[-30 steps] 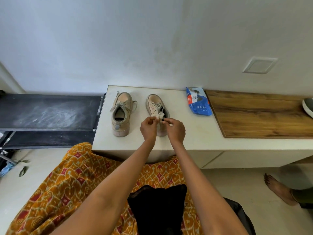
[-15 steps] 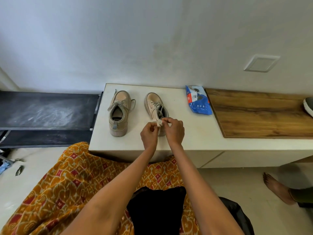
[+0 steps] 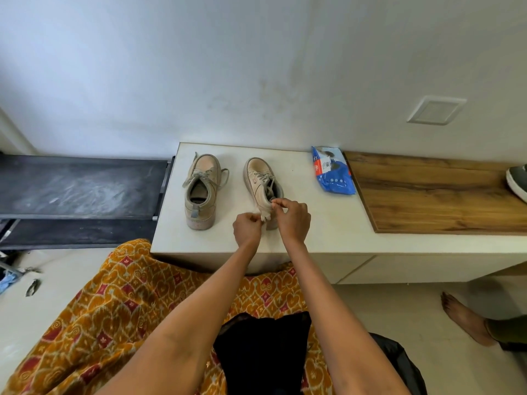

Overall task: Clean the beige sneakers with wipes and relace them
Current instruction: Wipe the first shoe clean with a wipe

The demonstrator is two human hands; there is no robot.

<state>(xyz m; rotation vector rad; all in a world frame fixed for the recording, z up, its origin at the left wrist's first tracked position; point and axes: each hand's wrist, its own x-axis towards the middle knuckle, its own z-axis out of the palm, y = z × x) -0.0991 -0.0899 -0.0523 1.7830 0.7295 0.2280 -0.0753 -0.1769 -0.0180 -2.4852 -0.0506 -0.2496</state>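
Note:
Two beige sneakers stand side by side on a low white bench (image 3: 328, 223), toes toward the wall. The left sneaker (image 3: 201, 189) has loose grey laces. The right sneaker (image 3: 261, 178) is partly hidden at its heel by my hands. Both hands pinch a small crumpled white wipe (image 3: 265, 213) over that heel. My left hand (image 3: 247, 227) grips the wipe's left end and my right hand (image 3: 292, 218) grips its right end. A blue pack of wipes (image 3: 332, 173) lies on the bench to the right of the sneakers.
A wooden panel (image 3: 433, 195) covers the bench's right part, with a dark shoe (image 3: 517, 181) at its far edge. A black low rack (image 3: 77, 186) stands to the left. Another person's bare foot (image 3: 462, 317) rests on the floor at right. My orange patterned garment (image 3: 114, 309) is below.
My hands have shifted slightly toward me along the right sneaker's heel, still pulling the wipe between them. The sneakers and the pack have stayed put.

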